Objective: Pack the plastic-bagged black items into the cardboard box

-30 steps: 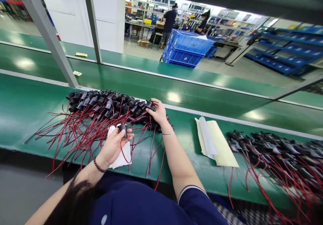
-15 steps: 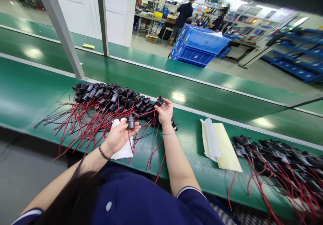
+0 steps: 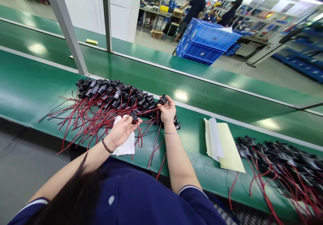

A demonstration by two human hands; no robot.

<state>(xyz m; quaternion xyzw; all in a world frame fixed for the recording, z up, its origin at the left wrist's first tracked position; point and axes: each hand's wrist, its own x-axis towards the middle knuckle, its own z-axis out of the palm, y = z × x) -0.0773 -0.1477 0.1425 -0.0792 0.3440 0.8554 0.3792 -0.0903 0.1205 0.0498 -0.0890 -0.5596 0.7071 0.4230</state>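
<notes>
My left hand (image 3: 121, 131) is closed on a small black cylindrical part with wires (image 3: 134, 116), which looks like a mini pump. It is tilted in my fingers, and its red leads loop down to the right. Farther right, my right hand (image 3: 168, 112) pinches a second black cylindrical part (image 3: 162, 100) between thumb and fingers, at the right end of the pile. That pile of similar black parts (image 3: 111, 92) lies just beyond both hands, its red and black wires spreading toward me. Under my left hand is a white cloth (image 3: 126, 147), partly covered.
Yellow and white paper sheets (image 3: 228, 147) lie on the green bench (image 3: 191, 151) at right. Beyond them is another pile of black wired parts (image 3: 282, 157). A metal post (image 3: 67, 29) rises behind the first pile. Blue crates (image 3: 205, 43) and two people stand across the bench.
My left hand has turned its part from nearly upright to tilted, swinging the wires to the right. My right hand keeps its part in much the same place. The view has shifted slightly.
</notes>
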